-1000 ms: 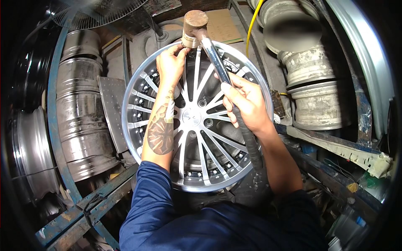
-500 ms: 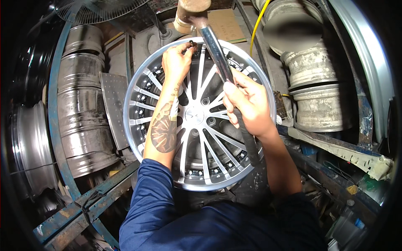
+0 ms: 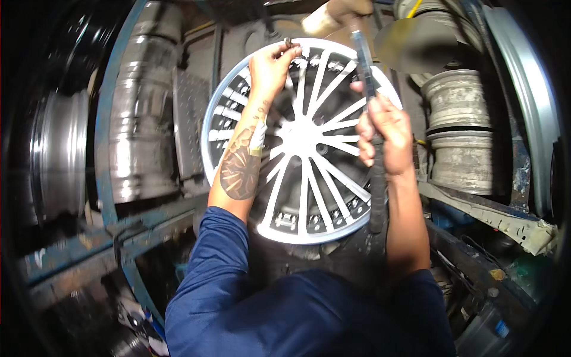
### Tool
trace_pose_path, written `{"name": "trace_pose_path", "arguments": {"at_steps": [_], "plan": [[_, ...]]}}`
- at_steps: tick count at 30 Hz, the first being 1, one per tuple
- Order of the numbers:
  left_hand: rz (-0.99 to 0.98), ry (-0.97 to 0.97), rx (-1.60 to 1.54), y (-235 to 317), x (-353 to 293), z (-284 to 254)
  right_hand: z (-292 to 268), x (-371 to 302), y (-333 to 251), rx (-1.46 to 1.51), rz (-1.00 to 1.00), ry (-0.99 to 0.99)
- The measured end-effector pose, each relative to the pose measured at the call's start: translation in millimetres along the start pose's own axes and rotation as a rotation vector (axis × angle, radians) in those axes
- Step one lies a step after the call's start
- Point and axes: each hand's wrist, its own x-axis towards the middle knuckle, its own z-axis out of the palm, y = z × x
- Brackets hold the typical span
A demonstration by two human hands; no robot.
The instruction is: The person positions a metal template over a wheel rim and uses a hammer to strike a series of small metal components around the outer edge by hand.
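Note:
A multi-spoke alloy wheel [image 3: 298, 138], silver with a dark inner barrel and small bolts around its edge, lies face up in front of me. My left hand [image 3: 269, 72] is at the wheel's far rim, its fingertips pinched on a short dark piece, perhaps a bolt or punch [image 3: 289, 42]. My right hand [image 3: 389, 128] grips a mallet [image 3: 363, 56] by its long handle over the wheel's right side. The mallet's pale, blunt head [image 3: 333, 16] is raised beyond the far rim, smeared by motion.
Bare metal wheel rims [image 3: 143, 113] are stacked at the left behind a blue steel frame [image 3: 112, 119]. More worn rims [image 3: 461, 157] stand at the right, beside a large silver rim edge [image 3: 523, 107]. A perforated metal plate [image 3: 189, 122] leans left of the wheel.
The view has shifted, so the wheel appears farther right and higher. The mallet head has swung to the right relative to my left hand, which keeps its pinch on the small dark piece.

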Motion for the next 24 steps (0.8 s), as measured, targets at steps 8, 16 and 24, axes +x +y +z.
{"name": "trace_pose_path", "arguments": {"at_steps": [8,16,24], "plan": [[-0.270,0.288,-0.302,49,-167,-176,21,-92,4,0.350,0.003,-0.364],[-0.254,0.454,-0.033,4,-297,-186,50,-204,56,-0.158,0.245,-0.264],[-0.202,0.517,0.119,-21,-283,-184,59,-252,79,-0.331,0.328,-0.219]]}}
